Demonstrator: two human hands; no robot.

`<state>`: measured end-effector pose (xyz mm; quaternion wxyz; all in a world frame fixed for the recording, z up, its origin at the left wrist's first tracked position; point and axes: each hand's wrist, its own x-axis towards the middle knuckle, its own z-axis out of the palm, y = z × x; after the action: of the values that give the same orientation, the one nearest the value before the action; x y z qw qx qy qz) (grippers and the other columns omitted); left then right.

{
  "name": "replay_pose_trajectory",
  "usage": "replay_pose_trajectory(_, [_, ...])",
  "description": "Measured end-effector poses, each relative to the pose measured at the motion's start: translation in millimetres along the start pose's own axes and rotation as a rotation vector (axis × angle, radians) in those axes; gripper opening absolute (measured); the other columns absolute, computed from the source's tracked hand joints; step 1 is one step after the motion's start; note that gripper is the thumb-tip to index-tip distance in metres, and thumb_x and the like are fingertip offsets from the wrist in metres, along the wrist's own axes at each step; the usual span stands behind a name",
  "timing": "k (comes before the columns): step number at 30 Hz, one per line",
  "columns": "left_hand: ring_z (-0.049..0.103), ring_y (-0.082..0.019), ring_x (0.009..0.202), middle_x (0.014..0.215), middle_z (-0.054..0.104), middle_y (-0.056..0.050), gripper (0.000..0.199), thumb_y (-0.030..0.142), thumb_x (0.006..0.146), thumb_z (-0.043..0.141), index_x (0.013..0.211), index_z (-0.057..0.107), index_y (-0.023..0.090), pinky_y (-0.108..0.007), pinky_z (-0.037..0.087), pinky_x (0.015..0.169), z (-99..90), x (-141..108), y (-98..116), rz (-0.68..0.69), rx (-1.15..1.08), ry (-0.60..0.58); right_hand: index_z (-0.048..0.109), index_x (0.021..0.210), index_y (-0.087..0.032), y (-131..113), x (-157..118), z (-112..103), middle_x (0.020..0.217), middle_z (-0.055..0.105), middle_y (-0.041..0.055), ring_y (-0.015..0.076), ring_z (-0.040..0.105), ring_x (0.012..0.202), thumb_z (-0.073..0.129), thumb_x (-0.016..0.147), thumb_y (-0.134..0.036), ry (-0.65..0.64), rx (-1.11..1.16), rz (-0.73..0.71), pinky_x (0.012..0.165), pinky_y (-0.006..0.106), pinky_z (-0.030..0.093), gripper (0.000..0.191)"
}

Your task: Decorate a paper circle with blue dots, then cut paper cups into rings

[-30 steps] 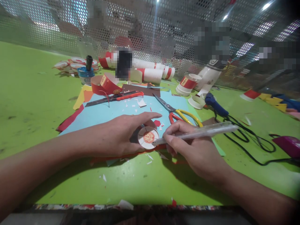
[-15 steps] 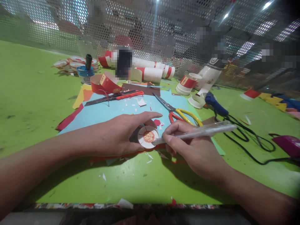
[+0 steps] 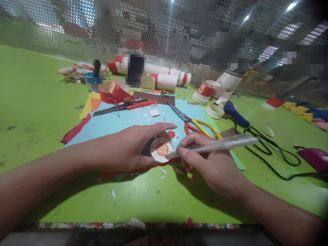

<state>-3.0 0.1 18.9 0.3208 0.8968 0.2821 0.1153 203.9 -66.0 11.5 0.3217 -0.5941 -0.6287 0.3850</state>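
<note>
My left hand [image 3: 133, 147] grips a small round paper disc [image 3: 155, 155], its thumb at the lower edge and its fingers behind the upper rim. White with a red-orange patterned centre, the disc faces me and has short dark lines on its rim; it looks like the bottom of a paper cup. My right hand [image 3: 205, 157] is closed round a clear-barrelled pen [image 3: 225, 142], and the tip meets the disc's right side. Beyond the hands lie scissors [image 3: 189, 119] with red and yellow handles on light blue paper [image 3: 123, 124].
A utility knife [image 3: 140, 104] rests on the paper among white scraps. Behind are a red paper strip [image 3: 120, 90], a blue-lidded jar [image 3: 93, 80] and paper cups [image 3: 166, 81]. To the right are a glue gun [image 3: 235, 114] with black cord and a magenta object [image 3: 314, 159].
Almost nothing differs. The disc has shifted or turned very slightly to the left in my left hand, while the pen tip stays against it.
</note>
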Motion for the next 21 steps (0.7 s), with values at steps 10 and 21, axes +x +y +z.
replay_pose_trajectory(10, [0.061, -0.022, 0.113, 0.133, 0.062, -0.003, 0.068, 0.035, 0.087, 0.062, 0.148, 0.033, 0.028, -0.031, 0.048, 0.093, 3.7, -2.4, -5.6, 0.01, 0.043, 0.031, 0.058, 0.075, -0.023, 0.2, -1.2, 1.7, 0.058, 0.058, -0.0051, 0.0116, 0.053, 0.054, 0.058, 0.083, -0.029, 0.015, -0.023, 0.002, 0.053, 0.027, 0.044, 0.01])
replay_pose_trajectory(21, [0.059, -0.026, 0.119, 0.138, 0.058, -0.009, 0.069, 0.034, 0.085, 0.063, 0.147, 0.036, 0.022, -0.035, 0.048, 0.097, 7.1, -1.6, -7.7, 0.013, 0.045, 0.037, 0.057, 0.074, -0.023, -0.2, 0.9, 3.8, 0.058, 0.057, -0.006, 0.0111, 0.053, 0.053, 0.058, 0.084, -0.028, 0.003, 0.004, 0.017, 0.051, 0.026, 0.046, 0.011])
